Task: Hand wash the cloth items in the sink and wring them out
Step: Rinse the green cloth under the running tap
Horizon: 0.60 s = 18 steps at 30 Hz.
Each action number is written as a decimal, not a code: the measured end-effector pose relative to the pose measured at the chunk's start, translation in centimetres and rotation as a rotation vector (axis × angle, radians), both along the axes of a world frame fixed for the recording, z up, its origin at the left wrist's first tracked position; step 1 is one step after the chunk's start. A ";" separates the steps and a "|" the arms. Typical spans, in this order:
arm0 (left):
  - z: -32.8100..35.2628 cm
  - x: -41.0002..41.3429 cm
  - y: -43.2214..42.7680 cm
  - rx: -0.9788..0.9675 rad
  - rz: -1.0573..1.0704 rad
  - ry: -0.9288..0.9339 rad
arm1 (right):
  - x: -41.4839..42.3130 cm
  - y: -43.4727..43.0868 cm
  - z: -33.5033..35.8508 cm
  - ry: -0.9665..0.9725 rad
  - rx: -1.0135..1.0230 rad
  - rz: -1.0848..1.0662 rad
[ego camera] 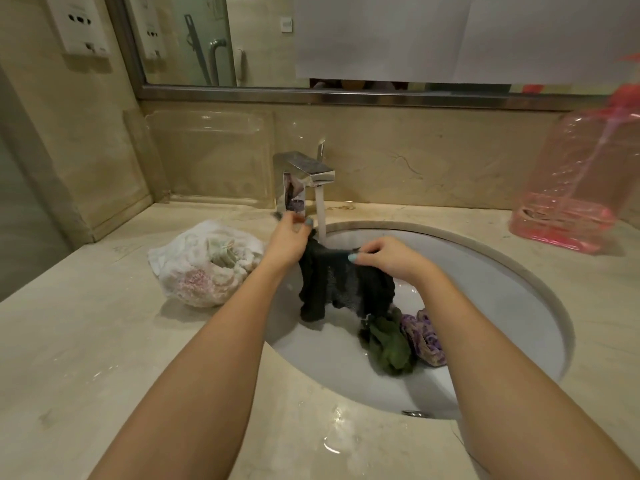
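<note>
Now, black cloth (341, 285) over sink (502, 271), tap (304, 171) running

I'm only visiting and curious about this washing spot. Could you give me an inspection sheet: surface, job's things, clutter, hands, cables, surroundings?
Surface: beige stone counter, wet patches near the front edge; white sink set into it.
Job's things: black cloth held up over the basin, next to the water stream; green cloth and purple cloth lie in the basin.
Clutter: white plastic bag of fabric left of the sink; pink bottle on the right.
Hands: left hand and right hand each pinch the black cloth's top edge.
Cables: nothing seen.
Surroundings: faucet running; mirror above; wall sockets upper left.
</note>
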<state>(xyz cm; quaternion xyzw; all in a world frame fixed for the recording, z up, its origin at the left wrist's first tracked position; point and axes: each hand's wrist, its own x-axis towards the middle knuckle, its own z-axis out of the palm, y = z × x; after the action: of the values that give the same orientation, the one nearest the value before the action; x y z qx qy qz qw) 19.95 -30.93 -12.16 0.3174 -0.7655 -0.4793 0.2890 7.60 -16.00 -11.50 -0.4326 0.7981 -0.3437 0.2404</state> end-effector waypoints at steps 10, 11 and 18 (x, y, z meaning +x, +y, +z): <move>-0.2 0.9 0.5 -0.003 -0.324 -0.234 | -0.6 -1.7 -0.2 -0.072 -0.435 -0.241; 0.0 0.9 0.5 0.100 -0.300 -0.144 | -0.7 -1.8 -0.1 -0.119 -0.473 -0.270; 1.0 0.7 0.2 0.385 -0.036 0.240 | -0.4 -1.3 -0.6 -0.370 -0.132 -0.035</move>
<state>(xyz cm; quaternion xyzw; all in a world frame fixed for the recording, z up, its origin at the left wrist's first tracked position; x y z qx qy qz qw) 20.61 -30.73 -11.18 0.2937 -0.6256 -0.6560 0.3034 7.25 -17.31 -12.08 -0.3631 0.7235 -0.4729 0.3479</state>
